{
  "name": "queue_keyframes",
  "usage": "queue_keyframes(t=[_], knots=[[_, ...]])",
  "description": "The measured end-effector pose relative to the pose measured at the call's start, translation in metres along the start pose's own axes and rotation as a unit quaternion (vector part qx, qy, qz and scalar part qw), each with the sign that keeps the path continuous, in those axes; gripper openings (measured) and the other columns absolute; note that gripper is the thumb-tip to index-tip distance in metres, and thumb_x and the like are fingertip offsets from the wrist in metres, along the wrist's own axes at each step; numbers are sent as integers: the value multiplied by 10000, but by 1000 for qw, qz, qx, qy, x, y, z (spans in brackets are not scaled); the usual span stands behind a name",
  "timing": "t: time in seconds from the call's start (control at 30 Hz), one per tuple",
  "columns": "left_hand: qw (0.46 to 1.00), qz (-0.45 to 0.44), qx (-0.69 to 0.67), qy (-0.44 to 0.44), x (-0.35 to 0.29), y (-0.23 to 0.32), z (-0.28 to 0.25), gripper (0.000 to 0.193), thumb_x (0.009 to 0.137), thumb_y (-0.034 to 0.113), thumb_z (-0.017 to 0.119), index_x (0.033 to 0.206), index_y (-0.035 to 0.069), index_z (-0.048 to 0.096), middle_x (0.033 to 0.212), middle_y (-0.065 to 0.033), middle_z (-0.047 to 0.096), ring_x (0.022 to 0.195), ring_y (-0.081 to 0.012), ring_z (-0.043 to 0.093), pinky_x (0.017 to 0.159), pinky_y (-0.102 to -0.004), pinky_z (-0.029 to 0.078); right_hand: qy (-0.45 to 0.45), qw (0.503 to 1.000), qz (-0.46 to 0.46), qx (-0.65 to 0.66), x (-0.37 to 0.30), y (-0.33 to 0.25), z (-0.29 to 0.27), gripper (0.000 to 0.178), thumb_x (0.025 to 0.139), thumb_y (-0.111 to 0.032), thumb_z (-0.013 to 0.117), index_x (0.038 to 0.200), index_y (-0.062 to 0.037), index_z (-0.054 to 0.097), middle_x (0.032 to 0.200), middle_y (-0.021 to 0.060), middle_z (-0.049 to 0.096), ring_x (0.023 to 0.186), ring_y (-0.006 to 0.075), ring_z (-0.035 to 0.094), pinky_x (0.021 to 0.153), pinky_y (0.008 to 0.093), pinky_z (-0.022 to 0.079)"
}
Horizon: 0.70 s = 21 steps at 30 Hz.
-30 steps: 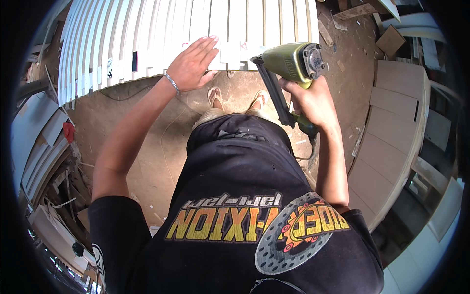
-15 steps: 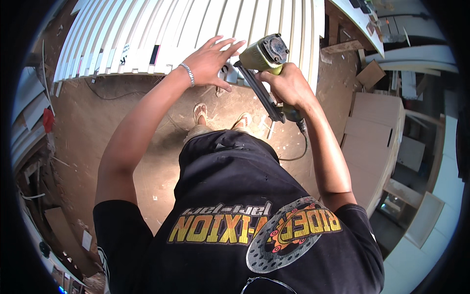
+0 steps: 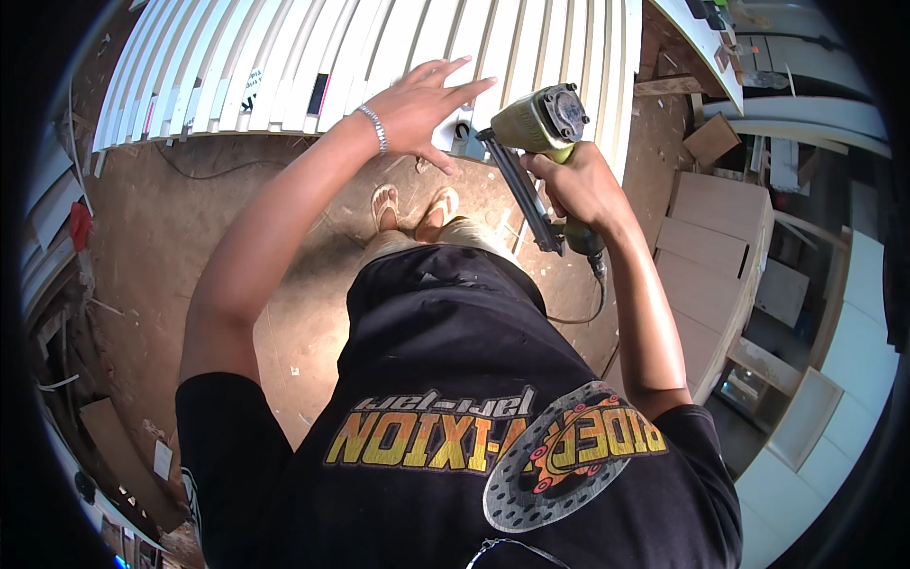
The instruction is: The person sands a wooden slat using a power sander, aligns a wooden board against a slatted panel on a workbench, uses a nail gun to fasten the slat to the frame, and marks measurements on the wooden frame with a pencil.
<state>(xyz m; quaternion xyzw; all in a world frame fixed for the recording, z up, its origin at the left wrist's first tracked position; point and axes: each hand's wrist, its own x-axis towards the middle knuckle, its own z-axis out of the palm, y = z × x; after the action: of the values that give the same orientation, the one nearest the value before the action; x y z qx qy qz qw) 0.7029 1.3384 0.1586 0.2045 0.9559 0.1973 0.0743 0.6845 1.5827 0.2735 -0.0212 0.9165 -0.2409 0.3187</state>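
My right hand (image 3: pixel 583 187) is wrapped round the grip of a pneumatic nail gun (image 3: pixel 531 128), an olive-green tool with a long black magazine and an air hose (image 3: pixel 601 289) at its base. The nose of the gun is close to the near ends of a row of white strips (image 3: pixel 398 57). My left hand (image 3: pixel 417 106), a metal bracelet at its wrist, is spread over those near ends with the fingers apart. It grips nothing; whether the fingertips touch the strips I cannot tell.
Brown flat boxes or panels (image 3: pixel 701 251) are stacked on the right. Beyond them stand white boards and a framed panel (image 3: pixel 806 424). Scrap wood (image 3: pixel 123 455) and a red item (image 3: pixel 81 226) lie at the left. A dark cable (image 3: pixel 213 176) trails over the brown floor.
My right hand and the nail gun have shifted slightly right and nearer to me. My left hand has moved a little right, still spread. My feet have come closer together.
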Motion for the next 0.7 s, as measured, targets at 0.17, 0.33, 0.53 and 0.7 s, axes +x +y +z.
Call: queue_keyframes(t=[0.17,0.33,0.53,0.7], knots=[[997,35,63,43,-32,-20,12,885,825,445,796,1573,177,408,1672,-61,328,1571,-209,225,1296,-468,192,5,1000,19,-1,1,-1,0,313,910,-279,724,801,12,693,544,38,566,463,127,525,481,324,414],[994,60,54,70,-34,-25,27,843,872,456,725,1573,129,393,1658,-83,352,1570,-219,227,1298,-452,183,-37,999,34,-5,-7,-14,-7,435,888,-321,692,969,105,734,727,175,693,634,219,672,650,396,541],[990,46,71,109,-22,-20,26,865,858,467,735,1561,93,398,1621,-163,390,1552,-274,278,1290,-442,193,-35,999,40,0,-7,-9,-6,418,884,-337,713,921,79,738,669,133,674,600,200,666,611,389,531],[997,-46,-2,67,9,-21,0,831,896,518,685,1533,52,426,1573,-201,442,1541,-306,295,1287,-454,184,36,994,36,92,-15,9,-16,309,905,-282,726,881,25,706,574,49,587,501,136,566,516,336,456]])
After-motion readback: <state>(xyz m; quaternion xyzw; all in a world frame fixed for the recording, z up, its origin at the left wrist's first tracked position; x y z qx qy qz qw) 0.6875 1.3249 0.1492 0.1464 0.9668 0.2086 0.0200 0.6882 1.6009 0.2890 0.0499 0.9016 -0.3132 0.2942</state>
